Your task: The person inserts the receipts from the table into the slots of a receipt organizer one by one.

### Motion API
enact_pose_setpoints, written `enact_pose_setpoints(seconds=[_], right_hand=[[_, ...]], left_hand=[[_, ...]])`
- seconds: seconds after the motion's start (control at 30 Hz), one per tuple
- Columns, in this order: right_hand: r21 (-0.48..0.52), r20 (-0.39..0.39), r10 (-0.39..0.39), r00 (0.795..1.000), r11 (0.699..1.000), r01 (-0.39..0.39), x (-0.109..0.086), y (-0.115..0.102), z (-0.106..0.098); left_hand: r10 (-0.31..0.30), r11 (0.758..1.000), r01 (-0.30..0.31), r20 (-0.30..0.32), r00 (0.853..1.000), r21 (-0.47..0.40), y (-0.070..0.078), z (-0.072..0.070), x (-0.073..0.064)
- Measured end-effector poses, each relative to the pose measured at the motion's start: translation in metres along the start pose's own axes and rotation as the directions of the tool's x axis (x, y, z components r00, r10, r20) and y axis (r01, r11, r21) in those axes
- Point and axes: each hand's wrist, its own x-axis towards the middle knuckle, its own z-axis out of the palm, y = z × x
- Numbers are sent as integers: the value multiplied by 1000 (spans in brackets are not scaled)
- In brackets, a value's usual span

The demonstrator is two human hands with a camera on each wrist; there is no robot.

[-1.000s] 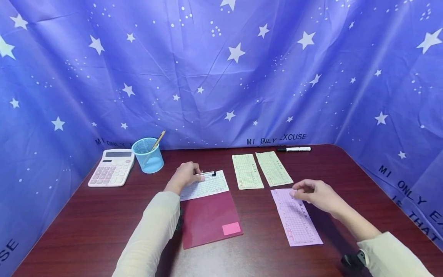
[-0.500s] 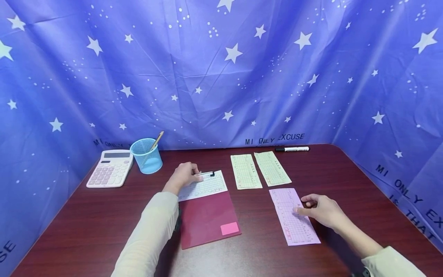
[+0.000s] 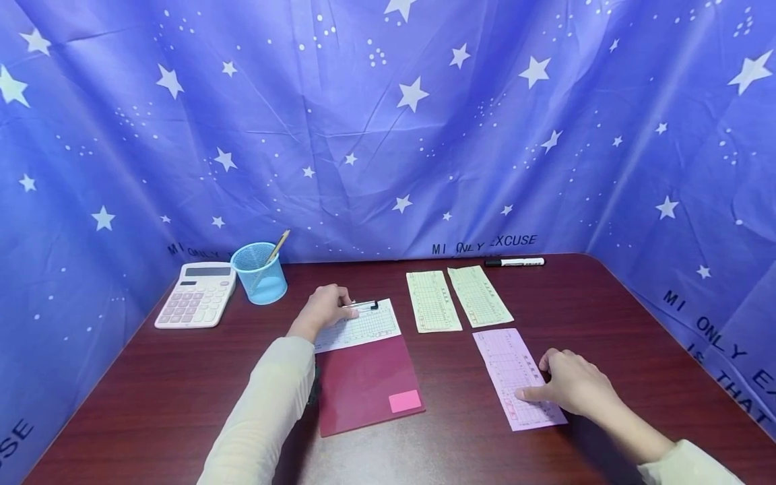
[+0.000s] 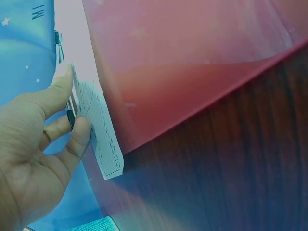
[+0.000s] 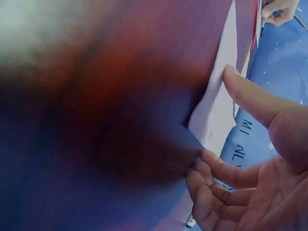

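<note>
My left hand (image 3: 323, 311) grips the metal clip (image 3: 366, 306) at the top of a dark red clipboard (image 3: 366, 380). Under that clip lies a white printed form (image 3: 368, 327). In the left wrist view, the thumb and fingertips (image 4: 80, 131) close around the clip beside the form's edge. On the right, a pink printed form (image 3: 506, 367) lies on the table. My right hand (image 3: 576, 382) is over its lower right side, thumb on the paper and bent fingers at the right edge. The right wrist view shows thumb and index fingertip spread apart along the pink form (image 5: 216, 103).
Two pale green forms (image 3: 433, 301) (image 3: 481, 295) lie behind the pink one. A black-and-white marker (image 3: 515, 262) is at the back. At the far left stand a calculator (image 3: 197, 294) and a blue mesh cup (image 3: 261, 273) holding a pencil (image 3: 278, 245). A starry blue curtain (image 3: 364, 135) surrounds the table.
My right hand has come down from the pink form's top edge toward its lower right side, with the thumb touching down on the paper. The left hand stays at the clip.
</note>
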Motion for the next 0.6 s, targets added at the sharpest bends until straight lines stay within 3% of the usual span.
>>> enact_pose_setpoints(seconds=[0.27,0.6], right_hand=[[-3,34,-5,999,1000,5,4,-4,-3],[45,-26,-40,999,998,41,2,-9,2]], left_hand=[[0,1000,0,4,1000,-4,1,-1,-2],[-7,1000,7,7,1000,-6,1,-2,-1]])
